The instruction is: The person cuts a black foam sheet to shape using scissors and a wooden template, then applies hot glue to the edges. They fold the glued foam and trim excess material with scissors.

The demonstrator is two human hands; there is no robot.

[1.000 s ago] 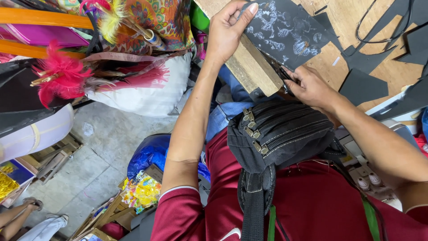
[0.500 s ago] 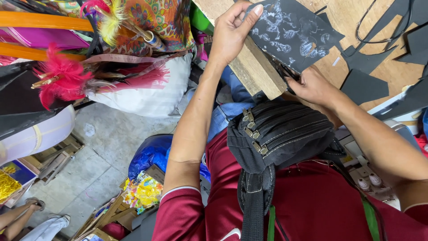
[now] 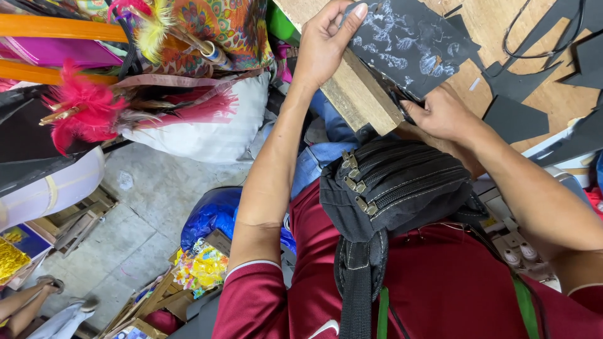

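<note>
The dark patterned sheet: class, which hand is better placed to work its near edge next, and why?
Probably the right hand: its fingers sit at the near edge of the dark patterned sheet, over the wooden board. The left hand grips the sheet's far side, steadying it.

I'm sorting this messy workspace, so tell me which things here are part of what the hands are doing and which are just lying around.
In hand:
left hand gripping the black patterned sheet
right hand at the sheet's lower edge
wooden board under the sheet

Lying about:
black offcuts
black cord
red feathers
white bag
blue bag
black zip pouch, worn on the chest
</note>
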